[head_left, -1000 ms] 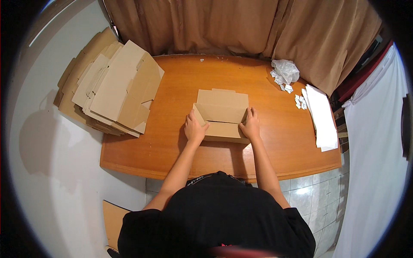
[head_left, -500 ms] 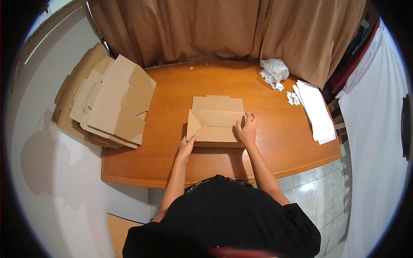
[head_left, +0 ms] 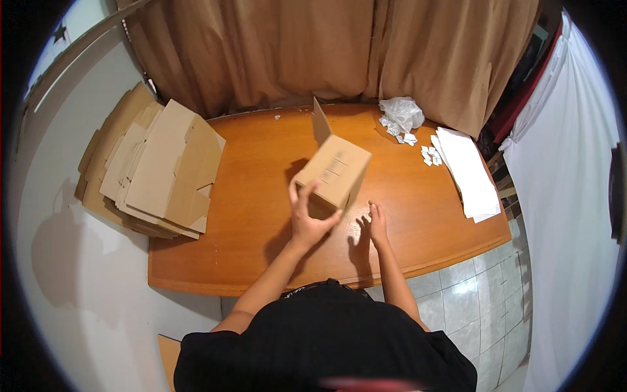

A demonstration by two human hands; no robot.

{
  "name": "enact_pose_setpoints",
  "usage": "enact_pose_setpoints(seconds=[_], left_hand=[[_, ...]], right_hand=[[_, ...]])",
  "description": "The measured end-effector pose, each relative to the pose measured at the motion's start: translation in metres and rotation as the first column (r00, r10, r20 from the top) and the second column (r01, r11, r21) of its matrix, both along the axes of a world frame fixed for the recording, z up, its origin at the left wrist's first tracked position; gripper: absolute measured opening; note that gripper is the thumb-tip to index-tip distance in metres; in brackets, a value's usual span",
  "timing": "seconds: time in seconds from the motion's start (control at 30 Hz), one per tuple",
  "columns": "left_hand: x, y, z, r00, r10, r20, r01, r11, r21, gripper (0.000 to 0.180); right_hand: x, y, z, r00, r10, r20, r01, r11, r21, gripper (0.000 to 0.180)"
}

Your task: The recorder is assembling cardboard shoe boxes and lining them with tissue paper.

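Lifting off the table (head_left: pixel 261 163), the cardboard box (head_left: pixel 332 170) now tilts in the left hand's (head_left: pixel 305 219) spread fingers.

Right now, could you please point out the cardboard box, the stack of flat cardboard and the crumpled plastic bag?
cardboard box (head_left: pixel 334 170), head view, its top panel.
stack of flat cardboard (head_left: pixel 157 170), head view, top sheet.
crumpled plastic bag (head_left: pixel 401 112), head view, its middle.

cardboard box (head_left: pixel 333 168) | plain brown | folded up, 1 flap raised | tilted above table
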State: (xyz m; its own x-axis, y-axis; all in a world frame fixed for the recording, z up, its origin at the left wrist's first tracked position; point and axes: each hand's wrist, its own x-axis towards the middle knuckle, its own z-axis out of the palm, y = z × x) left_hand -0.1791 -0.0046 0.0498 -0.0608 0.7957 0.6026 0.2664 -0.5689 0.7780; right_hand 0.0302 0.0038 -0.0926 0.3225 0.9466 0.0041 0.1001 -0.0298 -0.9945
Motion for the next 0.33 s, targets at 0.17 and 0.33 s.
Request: enact_pose_setpoints(seconds=[0.17, 0.33], left_hand=[[0.045, -0.001, -0.031, 0.886, 0.035, -0.463, 0.125, 0.943, 0.309, 0.067], [0.099, -0.003, -0.074, 0.786, 0.067, -0.614, 0.265, 0.861, 0.434, 0.063]], right_hand=[[0.035, -0.017, 0.053, 0.884, 0.024, -0.467, -0.045, 0.998, -0.032, 0.059], [0.061, -0.031, 0.093, 0.958, 0.098, -0.270, -0.163, 0.959, -0.232, 0.075]])
